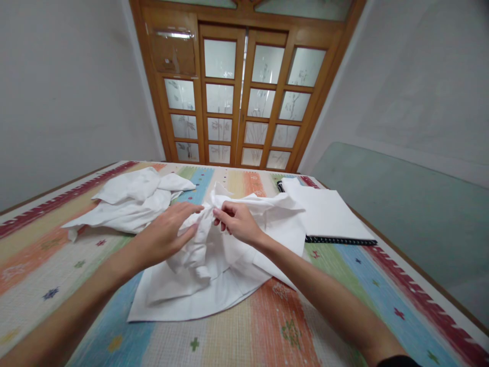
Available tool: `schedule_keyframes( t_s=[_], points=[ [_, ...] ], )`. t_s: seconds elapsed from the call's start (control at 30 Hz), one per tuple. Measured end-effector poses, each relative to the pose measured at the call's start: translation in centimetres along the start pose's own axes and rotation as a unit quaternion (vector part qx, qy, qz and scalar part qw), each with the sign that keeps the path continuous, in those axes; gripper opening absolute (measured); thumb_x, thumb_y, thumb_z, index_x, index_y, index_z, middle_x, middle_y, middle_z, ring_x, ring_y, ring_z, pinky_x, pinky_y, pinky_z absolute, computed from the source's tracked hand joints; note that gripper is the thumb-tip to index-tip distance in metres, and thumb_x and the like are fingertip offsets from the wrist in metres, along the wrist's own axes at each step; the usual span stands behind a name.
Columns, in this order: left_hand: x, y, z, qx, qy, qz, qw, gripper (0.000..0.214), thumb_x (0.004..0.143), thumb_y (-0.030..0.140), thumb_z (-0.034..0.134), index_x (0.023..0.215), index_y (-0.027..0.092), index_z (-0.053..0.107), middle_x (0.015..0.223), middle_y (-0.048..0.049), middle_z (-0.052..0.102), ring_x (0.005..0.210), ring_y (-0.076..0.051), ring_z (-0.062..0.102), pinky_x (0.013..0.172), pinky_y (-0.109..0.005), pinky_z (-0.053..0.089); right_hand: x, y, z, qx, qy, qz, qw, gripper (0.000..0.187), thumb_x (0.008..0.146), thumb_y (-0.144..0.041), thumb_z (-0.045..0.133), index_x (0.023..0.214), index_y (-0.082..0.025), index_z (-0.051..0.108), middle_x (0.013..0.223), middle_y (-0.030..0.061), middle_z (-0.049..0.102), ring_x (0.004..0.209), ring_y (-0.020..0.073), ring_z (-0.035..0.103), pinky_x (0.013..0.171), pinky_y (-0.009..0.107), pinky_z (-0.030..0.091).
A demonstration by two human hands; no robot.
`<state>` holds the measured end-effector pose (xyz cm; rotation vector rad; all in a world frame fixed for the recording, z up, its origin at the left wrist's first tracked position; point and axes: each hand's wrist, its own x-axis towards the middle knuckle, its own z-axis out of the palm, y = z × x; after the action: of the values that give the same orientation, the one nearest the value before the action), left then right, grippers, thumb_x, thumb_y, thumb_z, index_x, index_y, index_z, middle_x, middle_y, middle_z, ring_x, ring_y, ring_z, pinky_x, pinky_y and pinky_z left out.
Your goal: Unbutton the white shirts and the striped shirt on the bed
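Observation:
A crumpled white garment that looks like a shirt (237, 255) lies in front of me, its curved hem spread toward me and its middle bunched up. My right hand (239, 219) pinches a gathered fold of it between thumb and fingers. Beside that fold, my left hand (168, 229) touches the cloth with its fingers stretched out and the thumb apart. Folds hide part of the garment's shape. To the left sits a second crumpled white garment (130, 191), apart from the first.
On the right rests a flat stack of folded white cloth (332, 214) with a black patterned edge beneath it. A striped, multicoloured tablecloth (214, 341) covers the table. A pale green panel (401, 188) stands along the right side, and wooden glazed doors (240, 97) are beyond the table.

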<state>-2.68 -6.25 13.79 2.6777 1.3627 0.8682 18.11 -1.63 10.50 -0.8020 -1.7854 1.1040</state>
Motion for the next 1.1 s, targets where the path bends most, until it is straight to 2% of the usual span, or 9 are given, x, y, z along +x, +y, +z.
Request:
schedule_keyframes(
  t_s=[0.07,0.2,0.33,0.5,0.63,0.7,0.77,0.9,1.1],
  points=[
    [0.4,1.1,0.4,-0.012,-0.008,0.012,1.0,0.028,0.091,0.038,0.047,0.106,0.02,0.063,0.101,-0.0074,0.069,0.091,-0.021,0.063,0.081,-0.033,0.048,-0.1,0.2,0.3,0.016,-0.008,0.001,1.0,0.04,0.082,-0.053,0.062,0.066,-0.017,0.056,0.063,0.001,0.063,0.048,0.0079,0.053,0.039,0.017,0.039],
    [1.0,1.9,1.7,-0.007,0.026,-0.033,0.999,0.026,0.088,0.041,0.054,0.081,0.018,0.063,0.065,-0.0004,0.061,0.058,-0.014,0.056,0.056,-0.025,0.04,-0.2,0.8,0.5,0.048,0.009,0.006,0.999,0.044,0.077,-0.059,0.065,0.066,-0.017,0.06,0.057,-0.0003,0.06,0.048,0.0094,0.053,0.04,0.02,0.044],
    [1.1,1.6,3.3,-0.02,0.029,-0.068,0.997,0.026,0.087,0.039,0.057,0.074,0.017,0.061,0.054,0.0025,0.055,0.049,-0.013,0.051,0.051,-0.023,0.033,-0.3,0.8,0.3,0.105,0.029,0.037,0.993,0.048,0.07,-0.063,0.069,0.062,-0.017,0.058,0.059,0.0016,0.062,0.05,0.0109,0.059,0.043,0.021,0.047],
    [1.1,2.1,4.2,0.018,0.024,-0.088,0.996,0.021,0.088,0.028,0.053,0.072,0.017,0.061,0.048,0.0038,0.049,0.045,-0.013,0.047,0.051,-0.025,0.028,-0.4,-0.1,0.6,0.134,0.047,0.112,0.984,0.048,0.067,-0.064,0.07,0.065,-0.017,0.058,0.062,0.0012,0.063,0.046,0.0117,0.059,0.035,0.019,0.04],
    [1.3,2.5,4.6,0.019,0.015,-0.09,0.996,0.019,0.085,0.018,0.049,0.068,0.018,0.058,0.049,0.0029,0.05,0.046,-0.013,0.046,0.052,-0.026,0.026,-0.4,-0.1,0.9,0.033,0.085,0.075,0.993,0.044,0.068,-0.055,0.074,0.059,-0.018,0.053,0.051,-0.0037,0.055,0.039,0.0076,0.047,0.035,0.018,0.032],
    [1.4,2.6,4.6,0.007,0.02,-0.093,0.995,0.02,0.085,0.019,0.048,0.068,0.017,0.059,0.048,0.0037,0.047,0.044,-0.013,0.043,0.051,-0.026,0.025,-0.3,0.2,0.7,-0.022,0.098,0.044,0.994,0.04,0.071,-0.05,0.073,0.057,-0.018,0.053,0.049,-0.0041,0.053,0.042,0.0075,0.047,0.04,0.019,0.035],
    [1.4,2.6,4.7,-0.012,0.019,-0.094,0.995,0.024,0.087,0.022,0.048,0.066,0.017,0.058,0.046,0.0051,0.043,0.042,-0.011,0.038,0.05,-0.026,0.024,-0.2,0.5,0.4,-0.046,0.098,0.045,0.993,0.037,0.075,-0.046,0.07,0.057,-0.018,0.053,0.049,-0.0037,0.054,0.042,0.0083,0.05,0.042,0.019,0.037],
    [1.2,2.3,5.0,-0.058,0.017,-0.101,0.993,0.031,0.089,0.03,0.046,0.064,0.017,0.06,0.046,0.0056,0.042,0.043,-0.01,0.037,0.051,-0.025,0.025,0.0,1.0,-0.3,0.011,0.061,0.092,0.994,0.039,0.074,-0.049,0.07,0.059,-0.019,0.051,0.047,-0.0037,0.055,0.036,0.0076,0.046,0.036,0.019,0.034],
    [1.2,1.8,6.0,-0.133,0.037,-0.147,0.98,0.036,0.09,0.037,0.046,0.066,0.016,0.063,0.055,0.0016,0.056,0.051,-0.012,0.046,0.055,-0.025,0.032,0.0,1.3,-0.3,0.103,0.063,0.059,0.991,0.049,0.065,-0.06,0.073,0.057,-0.019,0.048,0.046,-0.0064,0.048,0.035,0.0063,0.041,0.032,0.019,0.032]
  ],
)
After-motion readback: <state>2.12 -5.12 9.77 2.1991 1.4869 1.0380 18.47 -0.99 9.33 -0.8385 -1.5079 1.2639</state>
